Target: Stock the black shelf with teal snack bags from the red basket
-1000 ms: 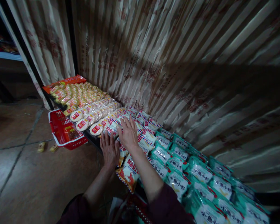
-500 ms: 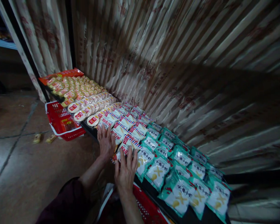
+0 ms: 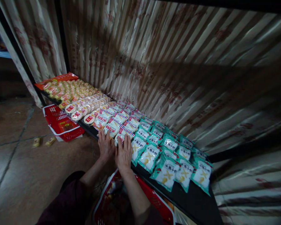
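My left hand [image 3: 105, 147] rests its stretched fingers on the front edge of a white snack packet [image 3: 111, 125] with red lettering and a striped border. Beside it, my right hand [image 3: 124, 153] lies fingers-out against another white snack packet [image 3: 124, 132] of the same sort. Both hands touch the front of the rows without gripping anything, and the fingers partly cover the packets. Directly to the right stand rows of green snack packets [image 3: 150, 156]. On the left are round wrapped crackers [image 3: 89, 118].
The black shelf [image 3: 189, 200] backs onto a pleated curtain [image 3: 154, 62]. Small yellow wrapped snacks [image 3: 65, 104] and an orange bag [image 3: 58, 79] fill its far left. A red basket [image 3: 71, 136] sits on the floor, another red basket [image 3: 158, 203] below my arms. Two small packets [image 3: 36, 142] lie on the tiles.
The view has shifted, showing more of the shelf's right end and the basket below. My hands have drawn closer together and sit lower on the packets' front edges.
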Tool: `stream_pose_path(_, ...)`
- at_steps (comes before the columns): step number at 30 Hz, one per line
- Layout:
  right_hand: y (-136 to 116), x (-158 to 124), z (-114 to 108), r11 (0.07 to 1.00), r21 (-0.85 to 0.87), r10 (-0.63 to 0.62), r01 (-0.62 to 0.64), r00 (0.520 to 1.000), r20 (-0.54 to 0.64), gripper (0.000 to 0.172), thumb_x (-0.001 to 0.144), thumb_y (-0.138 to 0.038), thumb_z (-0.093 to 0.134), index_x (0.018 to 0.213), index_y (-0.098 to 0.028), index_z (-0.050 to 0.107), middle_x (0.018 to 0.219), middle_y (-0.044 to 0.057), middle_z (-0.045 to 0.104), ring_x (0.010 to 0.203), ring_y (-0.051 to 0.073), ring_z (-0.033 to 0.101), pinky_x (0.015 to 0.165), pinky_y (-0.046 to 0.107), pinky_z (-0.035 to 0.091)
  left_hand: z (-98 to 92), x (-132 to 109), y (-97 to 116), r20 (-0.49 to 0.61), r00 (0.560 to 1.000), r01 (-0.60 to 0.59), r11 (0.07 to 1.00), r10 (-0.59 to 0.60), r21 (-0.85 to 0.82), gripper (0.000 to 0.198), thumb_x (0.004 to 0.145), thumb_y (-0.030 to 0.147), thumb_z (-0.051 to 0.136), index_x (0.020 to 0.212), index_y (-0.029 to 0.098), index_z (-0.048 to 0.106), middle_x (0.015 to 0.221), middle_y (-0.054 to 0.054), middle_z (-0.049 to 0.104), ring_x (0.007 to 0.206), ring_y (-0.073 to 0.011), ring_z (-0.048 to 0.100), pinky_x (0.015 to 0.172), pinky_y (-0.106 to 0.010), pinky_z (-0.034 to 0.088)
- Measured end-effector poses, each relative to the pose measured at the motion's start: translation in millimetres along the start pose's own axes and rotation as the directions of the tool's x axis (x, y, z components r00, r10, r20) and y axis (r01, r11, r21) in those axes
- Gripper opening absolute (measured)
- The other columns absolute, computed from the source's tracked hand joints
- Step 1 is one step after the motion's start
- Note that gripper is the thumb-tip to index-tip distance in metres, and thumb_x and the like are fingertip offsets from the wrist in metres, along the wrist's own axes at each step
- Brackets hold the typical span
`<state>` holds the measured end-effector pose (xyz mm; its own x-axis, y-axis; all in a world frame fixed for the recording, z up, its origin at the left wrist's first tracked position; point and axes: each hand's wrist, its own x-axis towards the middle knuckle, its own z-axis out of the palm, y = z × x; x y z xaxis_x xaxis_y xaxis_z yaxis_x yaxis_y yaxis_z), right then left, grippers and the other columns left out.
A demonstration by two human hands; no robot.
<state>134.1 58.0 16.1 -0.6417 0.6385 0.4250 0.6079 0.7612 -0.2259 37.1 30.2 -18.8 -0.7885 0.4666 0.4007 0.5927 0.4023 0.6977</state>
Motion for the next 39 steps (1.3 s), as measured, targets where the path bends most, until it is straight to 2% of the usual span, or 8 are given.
stream_pose_path(6,-3.8,0.5,4.9,0.999,-0.010,0.041,-0.041,0.999,-0.013,0.046,0.085,-0.013,0.050,0.131,-0.015,0.049,0.150,0.020,0.024,0.141,0.030,0.014,0.106,0.050,0.029,-0.2,10.4,-2.3,0.017,0.997,-0.076,0.997,0.076,0.001,0.048,0.081,0.019,0.047,0.130,0.016,0.049,0.149,-0.017,0.028,0.140,-0.0348,0.019,0.106,-0.055,0.030)
stream_pose_path(13,-3.7,0.4,11.4,0.998,-0.022,0.060,-0.062,0.995,-0.075,0.046,0.088,-0.015,0.043,0.134,-0.015,0.044,0.152,0.017,0.022,0.142,0.027,0.011,0.106,0.050,0.028,-2.5,13.8,-0.1,0.006,0.999,-0.046,0.998,0.046,0.036,0.045,0.082,0.020,0.049,0.127,0.017,0.051,0.140,-0.017,0.041,0.130,-0.0319,0.037,0.102,-0.052,0.036)
stream_pose_path(20,-4.1,6.2,15.7,0.997,-0.020,0.074,-0.077,0.991,-0.109,0.045,0.090,-0.014,0.038,0.134,-0.013,0.046,0.150,0.018,0.027,0.141,0.028,0.012,0.106,0.052,0.028,-7.5,18.1,2.2,0.006,0.999,-0.043,0.999,0.043,0.033,0.044,0.082,0.021,0.047,0.126,0.012,0.050,0.130,-0.019,0.048,0.120,-0.0306,0.046,0.096,-0.048,0.041)
stream_pose_path(24,-2.1,12.0,14.4,0.998,0.002,0.063,-0.063,0.993,-0.103,0.044,0.089,-0.013,0.037,0.132,-0.011,0.047,0.149,0.018,0.029,0.141,0.027,0.013,0.108,0.051,0.027,-2.4,19.0,-1.8,-0.015,0.997,-0.080,0.996,0.080,-0.029,0.042,0.083,0.021,0.045,0.124,0.009,0.049,0.125,-0.019,0.050,0.120,-0.0297,0.045,0.098,-0.048,0.040)
stream_pose_path(29,-0.7,17.4,12.8,0.998,0.039,0.049,-0.045,0.994,-0.101,0.049,0.087,-0.012,0.039,0.136,-0.010,0.042,0.151,0.018,0.026,0.142,0.026,0.010,0.109,0.050,0.027,4.4,17.4,-2.1,-0.007,0.999,-0.045,0.999,0.045,-0.017,0.043,0.082,0.022,0.046,0.123,0.009,0.049,0.129,-0.020,0.046,0.123,-0.0305,0.042,0.101,-0.050,0.037)
stream_pose_path(39,8.5,6.6,29.1,0.998,0.038,0.058,-0.054,0.990,-0.131,0.052,0.092,-0.018,0.034,0.143,-0.015,0.030,0.152,0.016,0.023,0.143,0.025,0.008,0.108,0.052,0.027,-2.2,9.6,11.7,-0.006,0.998,-0.064,0.997,0.064,0.035,0.047,0.086,0.025,0.043,0.130,0.007,0.044,0.144,-0.023,0.031,0.136,-0.0333,0.027,0.106,-0.051,0.029)
